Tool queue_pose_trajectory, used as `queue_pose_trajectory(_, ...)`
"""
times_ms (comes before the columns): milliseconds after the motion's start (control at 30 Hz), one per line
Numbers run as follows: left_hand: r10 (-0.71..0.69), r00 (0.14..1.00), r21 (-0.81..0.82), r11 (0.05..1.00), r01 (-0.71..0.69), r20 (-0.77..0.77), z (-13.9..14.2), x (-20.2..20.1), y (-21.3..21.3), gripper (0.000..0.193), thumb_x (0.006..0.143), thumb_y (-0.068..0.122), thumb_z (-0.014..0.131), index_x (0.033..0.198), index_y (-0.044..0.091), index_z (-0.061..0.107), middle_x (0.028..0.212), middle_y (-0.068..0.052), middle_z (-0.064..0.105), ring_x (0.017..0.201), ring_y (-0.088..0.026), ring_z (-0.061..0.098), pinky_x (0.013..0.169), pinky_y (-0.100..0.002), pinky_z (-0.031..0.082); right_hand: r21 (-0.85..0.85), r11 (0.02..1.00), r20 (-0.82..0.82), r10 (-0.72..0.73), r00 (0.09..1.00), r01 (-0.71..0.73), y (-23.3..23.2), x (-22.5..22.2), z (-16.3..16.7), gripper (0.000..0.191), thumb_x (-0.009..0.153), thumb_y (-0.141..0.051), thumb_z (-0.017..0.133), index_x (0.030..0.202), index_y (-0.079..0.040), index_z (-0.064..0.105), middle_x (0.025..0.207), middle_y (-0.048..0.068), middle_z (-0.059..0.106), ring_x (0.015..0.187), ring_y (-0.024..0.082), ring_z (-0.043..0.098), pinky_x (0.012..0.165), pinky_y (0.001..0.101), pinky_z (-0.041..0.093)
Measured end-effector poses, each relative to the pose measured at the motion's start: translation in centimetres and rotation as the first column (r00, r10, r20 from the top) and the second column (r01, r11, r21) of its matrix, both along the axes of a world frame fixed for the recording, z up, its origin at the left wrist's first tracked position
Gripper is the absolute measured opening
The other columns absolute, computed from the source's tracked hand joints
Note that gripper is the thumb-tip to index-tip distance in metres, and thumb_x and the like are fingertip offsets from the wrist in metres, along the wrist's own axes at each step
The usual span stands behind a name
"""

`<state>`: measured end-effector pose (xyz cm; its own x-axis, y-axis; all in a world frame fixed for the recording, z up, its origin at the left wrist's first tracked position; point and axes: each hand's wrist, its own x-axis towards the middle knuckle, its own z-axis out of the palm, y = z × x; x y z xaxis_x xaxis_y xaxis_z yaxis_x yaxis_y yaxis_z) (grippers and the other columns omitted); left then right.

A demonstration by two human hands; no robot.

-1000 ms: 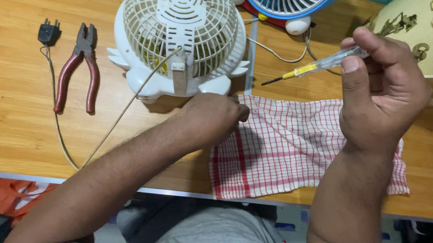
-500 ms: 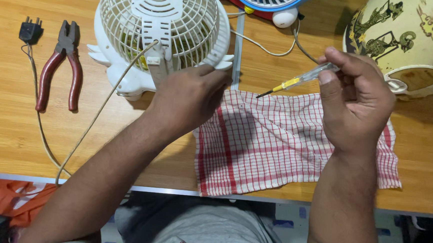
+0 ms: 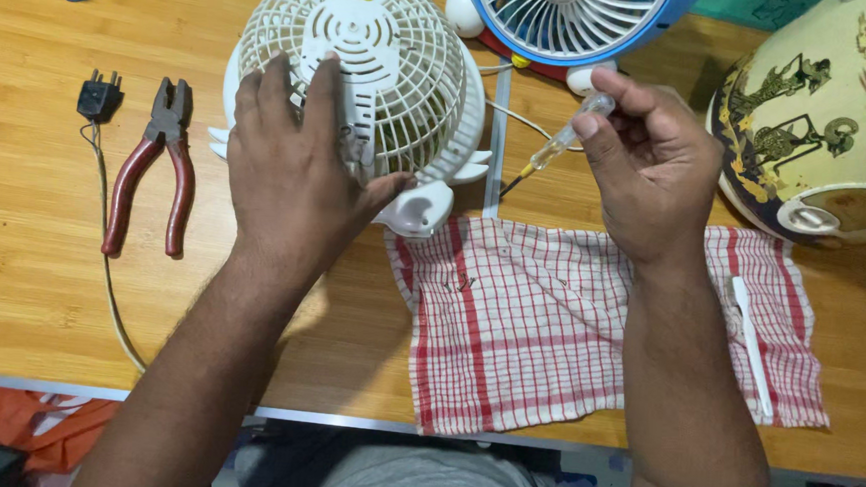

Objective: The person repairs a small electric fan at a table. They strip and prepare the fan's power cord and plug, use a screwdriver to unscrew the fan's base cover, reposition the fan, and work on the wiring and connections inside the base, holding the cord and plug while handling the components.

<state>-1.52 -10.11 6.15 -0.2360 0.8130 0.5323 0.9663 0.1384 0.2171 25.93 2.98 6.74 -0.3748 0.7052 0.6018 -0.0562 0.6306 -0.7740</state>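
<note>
Left hand [image 3: 292,170] presses flat, fingers spread, on a white fan [image 3: 363,79]; right hand [image 3: 648,161] pinches a screwdriver [image 3: 559,141], whose tip could slip through the grille.

The white fan [image 3: 362,89] lies with its round grille up on the wooden table, at 11 o'clock from the checked cloth. The screwdriver [image 3: 557,141] has a clear handle with a yellow collar; it is tilted, tip pointing toward 7 o'clock.

Head-worn view, steeply down, close over table [image 3: 30,279]
</note>
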Motion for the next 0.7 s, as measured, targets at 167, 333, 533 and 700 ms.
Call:
queue_pose_trajectory(167, -0.138, 0.99, 0.016, 0.99, 0.138, 0.042, -0.3, -1.9, 0.0, 0.102, 0.067, 0.037, 0.099, 0.15, 0.006, 0.049, 0.149, -0.041, 0.037, 0.139, -0.062, 0.036, 0.114, -0.064, 0.038, 0.024, 0.998, 0.005, 0.06, 0.998, -0.06, 0.9, -2.4, 0.5, 0.027, 0.111, -0.001, 0.075, 0.135, 0.005, 0.066, 0.119, 0.007, 0.067, 0.106, 0.009, 0.068, 0.096, 0.0217, 0.058)
queue_pose_trajectory(333, -0.243, 0.964, 0.011, 0.97, 0.243, 0.111, 0.0, -3.9, 0.4, 0.097, 0.066, 0.032, 0.098, 0.149, 0.012, 0.051, 0.154, -0.038, 0.034, 0.145, -0.058, 0.033, 0.116, -0.062, 0.038, 0.044, 0.995, -0.001, 0.089, 0.996, -0.089, 1.5, -3.8, 0.8, 0.024, 0.112, 0.001, 0.074, 0.133, 0.006, 0.065, 0.12, 0.008, 0.067, 0.107, 0.009, 0.067, 0.098, 0.022, 0.057)
queue_pose_trajectory(533, -0.289, 0.936, 0.003, 0.956, 0.295, 0.203, 0.6, -5.8, 0.3, 0.1, 0.068, 0.034, 0.097, 0.151, 0.011, 0.047, 0.159, -0.035, 0.033, 0.149, -0.051, 0.034, 0.117, -0.057, 0.042, -0.007, 0.998, 0.031, 0.064, 0.997, -0.064, 3.3, -4.5, 0.2, 0.016, 0.115, 0.002, 0.061, 0.13, 0.007, 0.064, 0.113, 0.008, 0.069, 0.1, 0.008, 0.065, 0.09, 0.0207, 0.056)
queue_pose_trajectory(700, -0.021, 0.959, -0.278, 0.955, 0.103, 0.283, 1.6, -6.0, 0.7, 0.125, 0.065, 0.049, 0.096, 0.161, 0.008, 0.026, 0.157, -0.04, 0.024, 0.137, -0.052, 0.041, 0.105, -0.057, 0.046, -0.492, 0.87, 0.07, 0.077, 0.995, -0.033, 5.7, -5.3, -1.1, 0.028, 0.102, -0.003, 0.038, 0.119, -0.001, 0.06, 0.096, 0.0, 0.059, 0.074, 0.007, 0.059, 0.061, 0.0258, 0.058)
